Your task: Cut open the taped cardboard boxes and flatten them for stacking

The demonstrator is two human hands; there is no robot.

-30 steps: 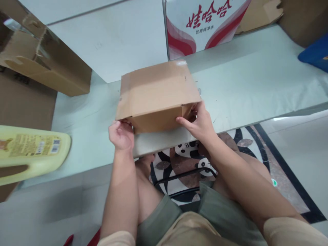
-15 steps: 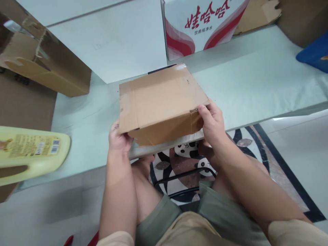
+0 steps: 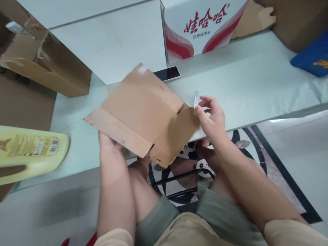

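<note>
A brown cardboard box point(image 3: 143, 106) with loose flaps is tilted and turned over the front edge of the table. My left hand point(image 3: 110, 145) grips it from below at the near left; most of those fingers are hidden behind the cardboard. My right hand point(image 3: 212, 114) is at the box's right side, fingers curved and apart, thumb tip beside the edge of a hanging side flap point(image 3: 179, 133). Whether the thumb touches that flap I cannot tell. Just past this thumb is a slim clear, pen-like object point(image 3: 196, 98), apparently on the table.
A phone point(image 3: 169, 73) lies behind the box on the cloth-covered table point(image 3: 246, 78). Behind are a white panel point(image 3: 110, 44) and a white-and-red carton point(image 3: 202, 34). Brown cartons point(image 3: 69, 71) and a yellow jug point(image 3: 38, 153) stand left; a blue container point(image 3: 312, 56) is far right.
The box has turned and tipped to the left, with its side flap swung out. My right hand has come off its corner. The phone and the slim clear object have come into view.
</note>
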